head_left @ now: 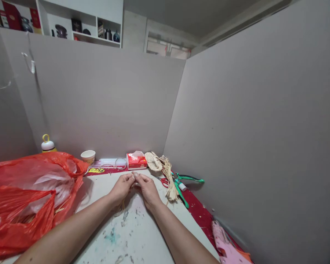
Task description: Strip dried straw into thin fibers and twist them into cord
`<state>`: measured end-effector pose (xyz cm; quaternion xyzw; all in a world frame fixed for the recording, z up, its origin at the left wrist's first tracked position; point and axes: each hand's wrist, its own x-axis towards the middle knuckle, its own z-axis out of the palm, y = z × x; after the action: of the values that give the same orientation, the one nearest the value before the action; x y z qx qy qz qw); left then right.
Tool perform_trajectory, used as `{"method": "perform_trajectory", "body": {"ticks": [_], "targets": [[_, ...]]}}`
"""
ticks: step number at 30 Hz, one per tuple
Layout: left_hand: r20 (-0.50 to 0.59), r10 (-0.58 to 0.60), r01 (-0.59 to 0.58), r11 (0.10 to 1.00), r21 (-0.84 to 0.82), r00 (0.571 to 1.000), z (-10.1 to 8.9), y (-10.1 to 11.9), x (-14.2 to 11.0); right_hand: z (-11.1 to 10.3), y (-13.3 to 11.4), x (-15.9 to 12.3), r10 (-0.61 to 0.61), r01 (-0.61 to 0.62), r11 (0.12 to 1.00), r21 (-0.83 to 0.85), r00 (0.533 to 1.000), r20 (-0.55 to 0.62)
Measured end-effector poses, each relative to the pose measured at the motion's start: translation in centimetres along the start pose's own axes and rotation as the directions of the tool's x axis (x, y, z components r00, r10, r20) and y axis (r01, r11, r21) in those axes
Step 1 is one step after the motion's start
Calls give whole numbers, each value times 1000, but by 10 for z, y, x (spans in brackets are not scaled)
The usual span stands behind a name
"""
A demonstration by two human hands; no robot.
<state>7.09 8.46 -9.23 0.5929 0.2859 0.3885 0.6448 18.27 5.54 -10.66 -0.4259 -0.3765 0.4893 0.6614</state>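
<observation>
My left hand point(121, 189) and my right hand point(147, 189) meet fingertip to fingertip over the stained white board point(132, 234), both pinched on a thin straw-coloured strand point(123, 205) that trails down under the left wrist. The strand is too small to make out between the fingertips. A bundle of raffia straw point(169, 178) lies just right of my right hand, with a small woven straw piece point(153, 161) behind it.
A large red plastic bag point(27, 198) fills the left side. At the back stand a paper cup point(88, 156), a red tissue pack point(136, 160) and a yellow bottle point(47, 145). Green-handled pliers point(184, 183) and a pink tool point(225, 247) lie right. Grey partition walls enclose the desk.
</observation>
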Motion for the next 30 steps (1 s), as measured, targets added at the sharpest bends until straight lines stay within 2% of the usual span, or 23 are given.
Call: {"method": "perform_trajectory", "body": {"ticks": [6,10,15,19,21,24,26,30], "targets": [[-20,-45,45,999,-17,999,9,7,-5,3,1,1,14,-7,994,111,998,-64],[-5,-2,2,998,63,1000,12,8,-6,4,1,1,14,7,991,131,988,-152],[11,59,-60,985,160,998,12,5,-7,1,0,6,17,13,994,112,966,-257],[-28,40,-34,980,195,999,9,3,-7,-11,-5,12,-51,66,997,34,940,-336],[-32,36,-29,979,204,999,8,3,-6,-14,-8,12,-87,78,996,-43,952,-292],[-25,62,-55,975,216,998,5,2,-4,-11,-12,9,-151,121,973,-196,978,-146],[-17,84,-78,971,227,996,3,0,-2,-9,-13,7,-194,165,942,-292,978,-75],[38,138,-143,948,286,990,4,-2,-1,-9,-12,5,-252,194,891,-411,963,-93]]}}
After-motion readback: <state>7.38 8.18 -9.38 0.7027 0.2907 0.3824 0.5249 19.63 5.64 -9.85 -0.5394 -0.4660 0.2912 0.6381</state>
